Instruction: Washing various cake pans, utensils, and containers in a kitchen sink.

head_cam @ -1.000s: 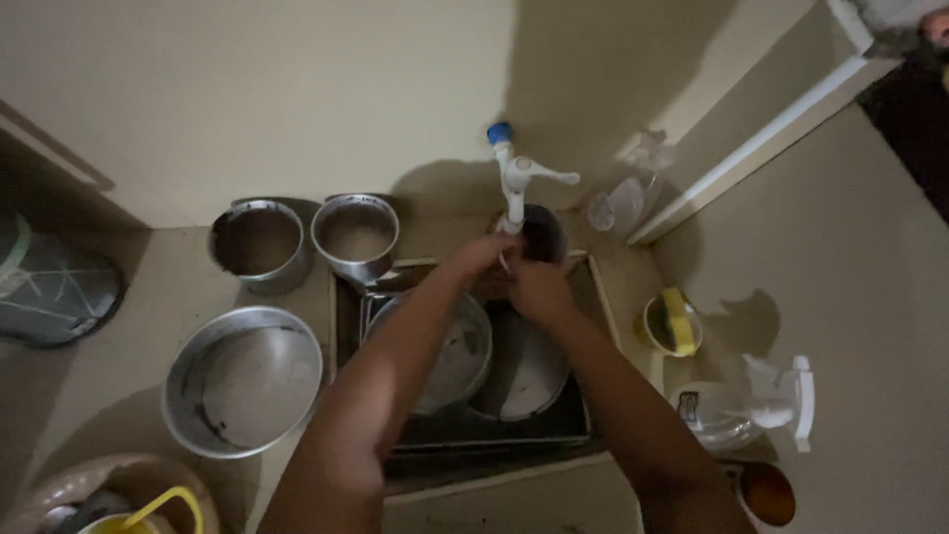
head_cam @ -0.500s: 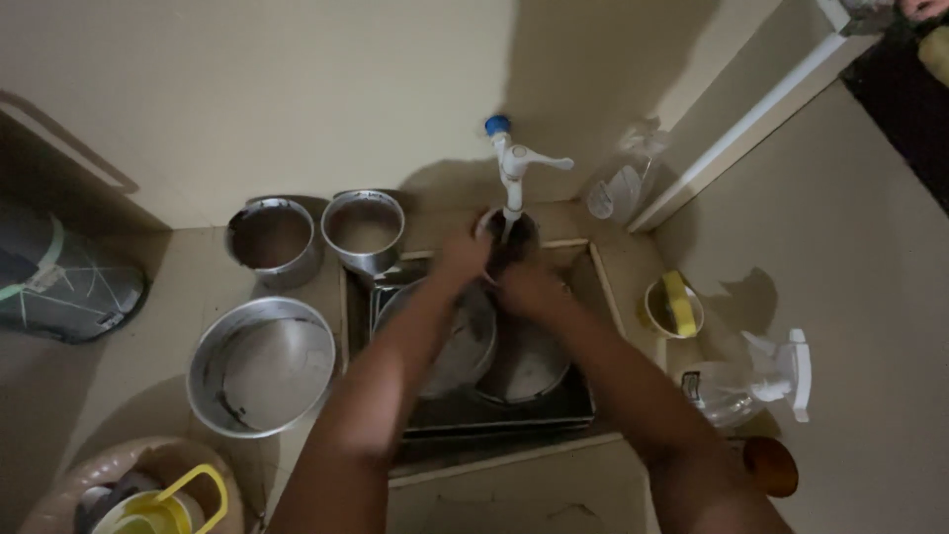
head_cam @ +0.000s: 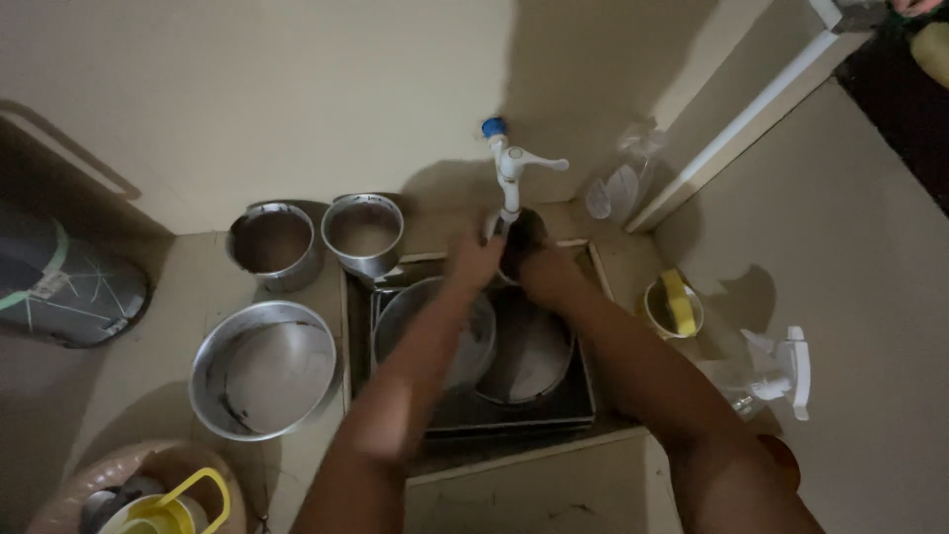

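White plastic makes up the tap (head_cam: pixel 511 178), which has a blue cap and stands at the back of a dark square sink (head_cam: pixel 583 410). Both hands meet directly beneath its spout. The left hand (head_cam: pixel 474 260) and the right hand (head_cam: pixel 546 272) close round a small dark cup-like vessel (head_cam: pixel 521 230) held right under the spout; the fingers are curled about it, though blur hides exactly how each one sits. Below the forearms two round steel pans lie in the sink, one on the left (head_cam: pixel 465 336) and a darker one (head_cam: pixel 534 356) beside it, touching or overlapping. On the bench left of the sink rests a wide steel basin (head_cam: pixel 262 368), and behind it stand two steel pots, one (head_cam: pixel 271 243) just beside the other (head_cam: pixel 364 233). Right of the sink sits a small yellow bowl holding a sponge (head_cam: pixel 673 305), with a clear spray bottle (head_cam: pixel 776 374) near it.
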